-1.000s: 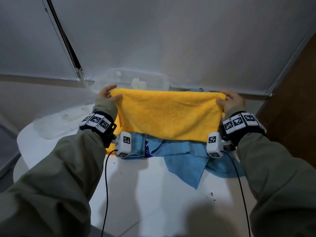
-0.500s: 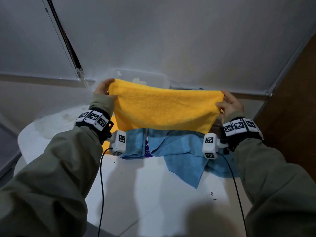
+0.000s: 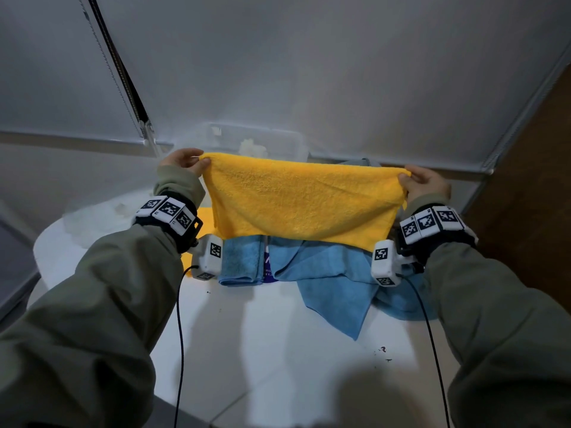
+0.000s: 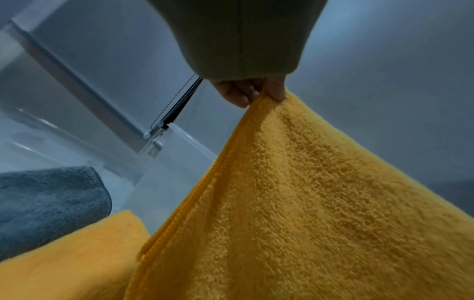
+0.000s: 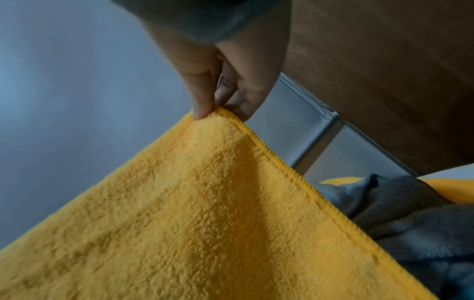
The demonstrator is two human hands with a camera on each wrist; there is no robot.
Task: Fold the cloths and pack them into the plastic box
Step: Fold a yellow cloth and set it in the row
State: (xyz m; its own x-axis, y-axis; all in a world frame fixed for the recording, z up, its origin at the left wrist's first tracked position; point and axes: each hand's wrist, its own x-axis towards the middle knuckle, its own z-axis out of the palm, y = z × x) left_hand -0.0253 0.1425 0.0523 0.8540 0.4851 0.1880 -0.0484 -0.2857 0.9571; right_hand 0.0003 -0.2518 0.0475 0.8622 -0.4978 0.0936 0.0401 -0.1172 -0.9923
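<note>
A yellow cloth (image 3: pixel 299 202) hangs spread in the air above the white table (image 3: pixel 262 335). My left hand (image 3: pixel 188 160) pinches its top left corner (image 4: pixel 266 97), and my right hand (image 3: pixel 420 180) pinches the top right corner (image 5: pixel 218 110). Beneath it lie a folded blue cloth (image 3: pixel 241 261) and a loose blue cloth (image 3: pixel 333 288). Another yellow cloth (image 4: pixel 71 257) and a folded grey cloth (image 4: pixel 48 201) lie to the left. A crumpled grey cloth (image 5: pixel 410 215) lies at the right. The clear plastic box (image 3: pixel 256 140) stands behind the held cloth, mostly hidden.
A clear plastic lid (image 3: pixel 92 220) lies at the table's far left. Grey roller blinds (image 3: pixel 309 72) with a bead chain (image 4: pixel 174 105) hang behind the table. A brown wall (image 3: pixel 531 180) stands at the right.
Both hands have risen a little and moved apart, pulling the yellow cloth's top edge tighter. Its lower edge has lifted, so more of the blue cloths shows.
</note>
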